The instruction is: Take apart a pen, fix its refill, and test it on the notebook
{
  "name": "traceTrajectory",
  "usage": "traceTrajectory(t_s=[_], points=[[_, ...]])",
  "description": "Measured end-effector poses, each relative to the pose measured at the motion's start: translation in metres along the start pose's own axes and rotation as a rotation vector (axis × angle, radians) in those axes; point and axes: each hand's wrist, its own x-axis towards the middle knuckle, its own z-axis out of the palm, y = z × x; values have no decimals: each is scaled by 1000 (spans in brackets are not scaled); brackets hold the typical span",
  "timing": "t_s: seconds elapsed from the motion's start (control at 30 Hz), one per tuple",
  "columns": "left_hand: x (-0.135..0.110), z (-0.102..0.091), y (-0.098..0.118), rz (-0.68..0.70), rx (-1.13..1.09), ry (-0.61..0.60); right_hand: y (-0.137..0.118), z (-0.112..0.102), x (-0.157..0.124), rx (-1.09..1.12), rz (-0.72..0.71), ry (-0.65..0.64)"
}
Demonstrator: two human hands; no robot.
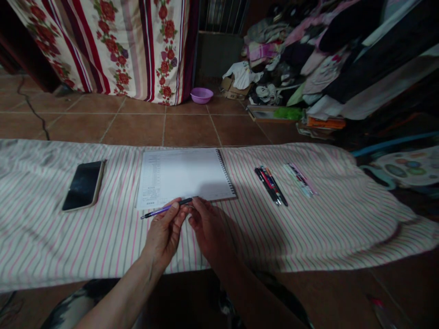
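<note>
You are pinching the purple pen (160, 211) between both hands, the left hand (163, 235) gripping its middle, the right hand (210, 230) its dark end, its long axis running leftward, the notebook (185, 173) lying just beyond them.

Both hands — left hand (163, 233), right hand (209, 228) — grip purple pen (167, 209).

A soft, matt striped cloth (308, 219) lies under a notebook (181, 173) of smooth matt paper with a wire spiral along its 3 o'clock edge. At its 9 o'clock a phone (83, 185) shows glossy black glass; the pen (164, 209) at 6 o'clock looks like smooth plastic.
</note>
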Motion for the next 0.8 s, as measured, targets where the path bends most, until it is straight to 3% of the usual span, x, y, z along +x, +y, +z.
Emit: traceTrajectory(t_s=[0.13,0.27,0.37,0.8], points=[[0,-1,0,9,-20,-8,3,9,0,110,121,84],[1,-3,0,2,-20,-12,7,4,-3,102,38,-6],[2,-3,0,3,-27,-18,12,-1,-5,76,-10,-4],[1,-2,-1,6,-7,3,19,2,-7,121,26,-11]])
